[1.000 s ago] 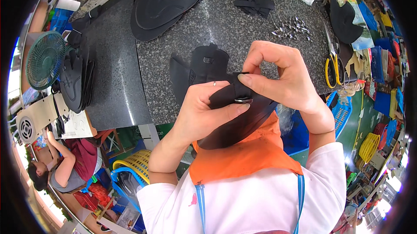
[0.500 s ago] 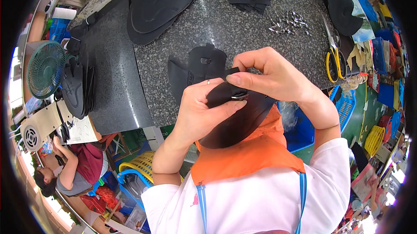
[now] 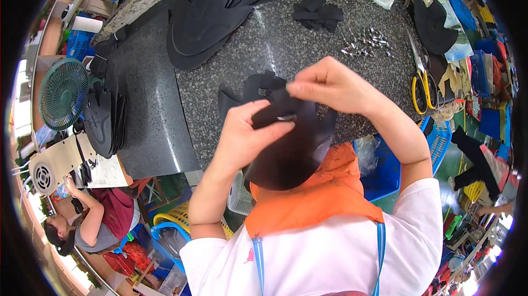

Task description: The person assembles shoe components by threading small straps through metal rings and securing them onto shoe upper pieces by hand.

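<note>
A dark, flexible shoe-upper piece [image 3: 289,156] is in front of me, above my orange apron. My left hand [image 3: 236,134] grips its left side, the thumb lying beside a small metal buckle [image 3: 286,118]; the remaining fingers are hidden underneath. At the piece's upper edge, the thumb and forefinger of my right hand [image 3: 330,84] pinch together at a short black strap [image 3: 279,97] running up from the buckle. Slight blur hides the strap's tip. Just beyond, another black upper piece [image 3: 254,83] with a buckle lies on the speckled tabletop [image 3: 220,81].
Loose metal buckles [image 3: 369,43] lie scattered at the far right, with black straps [image 3: 318,14] heaped beside them. Yellow-handled scissors [image 3: 421,87] rest at the right edge. Black cut pieces [image 3: 203,26] are piled far left. A green fan [image 3: 65,93] and a co-worker [image 3: 93,224] are left.
The shoe-upper piece and my left hand have shifted slightly left and down. My left thumb has drawn back from the buckle's right end, and my right hand has moved slightly left.
</note>
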`<state>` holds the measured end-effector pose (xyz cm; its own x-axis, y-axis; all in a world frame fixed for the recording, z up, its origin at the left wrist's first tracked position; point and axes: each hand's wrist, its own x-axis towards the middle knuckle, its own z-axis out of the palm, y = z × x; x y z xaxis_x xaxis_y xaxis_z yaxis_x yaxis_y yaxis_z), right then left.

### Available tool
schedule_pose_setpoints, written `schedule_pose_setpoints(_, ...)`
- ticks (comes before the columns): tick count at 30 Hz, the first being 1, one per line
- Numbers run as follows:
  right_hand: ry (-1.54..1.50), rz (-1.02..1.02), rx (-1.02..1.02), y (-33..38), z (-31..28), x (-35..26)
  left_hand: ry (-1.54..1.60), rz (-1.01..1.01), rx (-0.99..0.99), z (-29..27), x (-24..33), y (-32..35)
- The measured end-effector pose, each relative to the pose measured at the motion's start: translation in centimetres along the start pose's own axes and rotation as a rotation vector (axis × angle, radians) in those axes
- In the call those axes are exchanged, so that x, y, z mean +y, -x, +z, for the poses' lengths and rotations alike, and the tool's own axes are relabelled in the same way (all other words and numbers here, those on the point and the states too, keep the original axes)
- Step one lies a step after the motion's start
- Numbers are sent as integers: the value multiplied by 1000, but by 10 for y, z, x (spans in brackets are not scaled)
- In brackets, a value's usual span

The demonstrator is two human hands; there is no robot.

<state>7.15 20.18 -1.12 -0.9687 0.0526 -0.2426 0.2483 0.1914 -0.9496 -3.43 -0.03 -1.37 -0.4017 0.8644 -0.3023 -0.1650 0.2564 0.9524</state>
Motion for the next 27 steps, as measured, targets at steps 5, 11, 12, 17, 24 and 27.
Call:
schedule_pose_setpoints(5, 1105, -317, 769, -52, -73, 65, -1065, 417, 444, -71, -11, -85)
schedule_pose_setpoints(11, 1079, -289, 647, -95, -78, 84, -1400, 363, 652, -185, -41, -222)
schedule_pose_setpoints(12, 993, -256, 653, -96, -79, 85, -1362, 333, 644, -188, -35, -227)
schedule_pose_setpoints(17, 939, -314, 704, -89, -76, 92, -1509, 78, 556, -174, -4, -212)
schedule_pose_setpoints(24, -158, -172, 563, -77, -66, 65, -1132, 21, 537, -211, -12, -184)
schedule_pose_setpoints(27, -301, -11, 476, -65, -56, 58, -1360, 153, 639, -204, -1, -177)
